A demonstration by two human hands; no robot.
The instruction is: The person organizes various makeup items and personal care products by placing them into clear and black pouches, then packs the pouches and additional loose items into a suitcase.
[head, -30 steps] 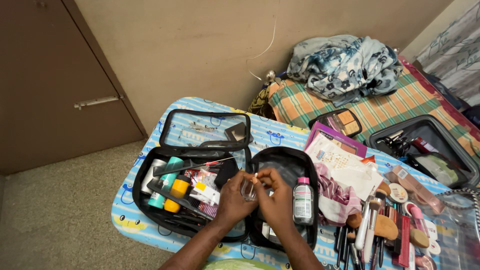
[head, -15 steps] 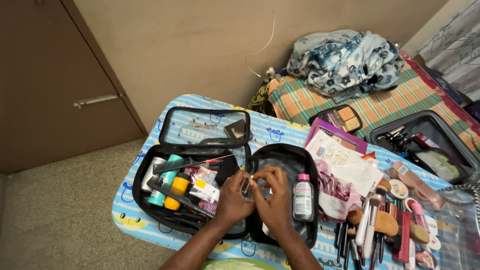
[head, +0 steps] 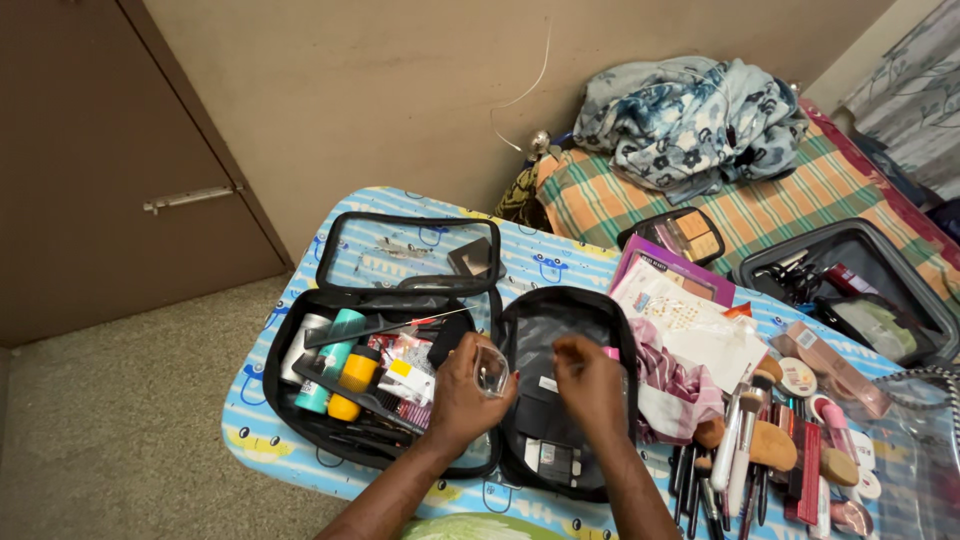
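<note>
Head view: left hand (head: 462, 398) pinching small clear container (head: 491, 370) over near table edge (head: 262, 450), fingers curled shut around it. Right hand (head: 590, 385) loosely curled, holding nothing visible, above black pouch (head: 563, 330). Beyond, open organizer case (head: 375, 375). Risk: slick container slipping, dropping among crowded items.

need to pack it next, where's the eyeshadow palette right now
In the head view the eyeshadow palette lies open at upper right, on the striped cloth just past the table's far edge, behind the purple packet.
</note>
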